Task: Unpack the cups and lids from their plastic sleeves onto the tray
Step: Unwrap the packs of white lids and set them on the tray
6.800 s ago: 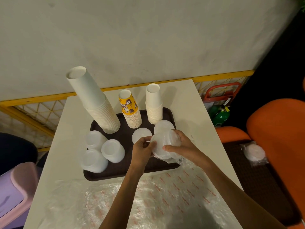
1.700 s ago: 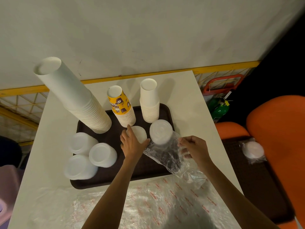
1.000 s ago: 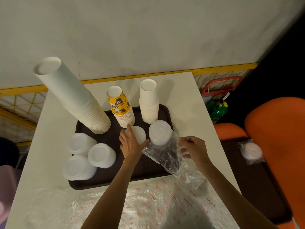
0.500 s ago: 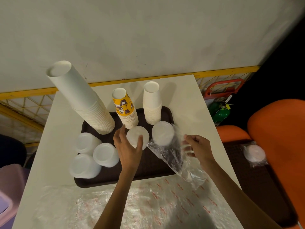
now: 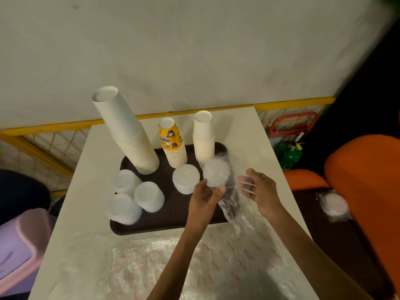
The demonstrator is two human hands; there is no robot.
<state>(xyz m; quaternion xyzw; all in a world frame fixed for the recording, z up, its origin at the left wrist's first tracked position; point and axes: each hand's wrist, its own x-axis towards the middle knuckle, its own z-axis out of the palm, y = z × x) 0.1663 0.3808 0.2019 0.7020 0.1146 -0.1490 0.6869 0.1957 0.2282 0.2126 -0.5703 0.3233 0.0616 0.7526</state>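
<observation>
1. Two hands at work over the right end of the tray [image 5: 168,221], as seen from the head camera. Left hand [image 5: 205,191] cupped on the near rim of the wrapped lid stack [image 5: 216,175], thumb and fingers curled onto it through the plastic, probably to pin the lids while the wrap comes off.
2. Right hand [image 5: 258,189] just right of that stack, fingers straight and spread against the clear sleeve [image 5: 232,204], clasping nothing. Looks placed to push the film back and away.
3. Wrapped stack at the tray's far right corner, close to the short white cups [image 5: 203,137]; cannot tell whether touching.
4. Already unpacked and grouped by kind, likely to save room: tall white cups [image 5: 127,135] and printed cups [image 5: 173,146] along the far side, a bare lid stack [image 5: 186,178] mid-tray, three lid stacks [image 5: 138,195] at the left.
5. Loose film [image 5: 173,263] spread on the near desk [image 5: 91,191], out of the way.
6. One pack of bagged lids [image 5: 334,204] off to the right, not yet opened.
</observation>
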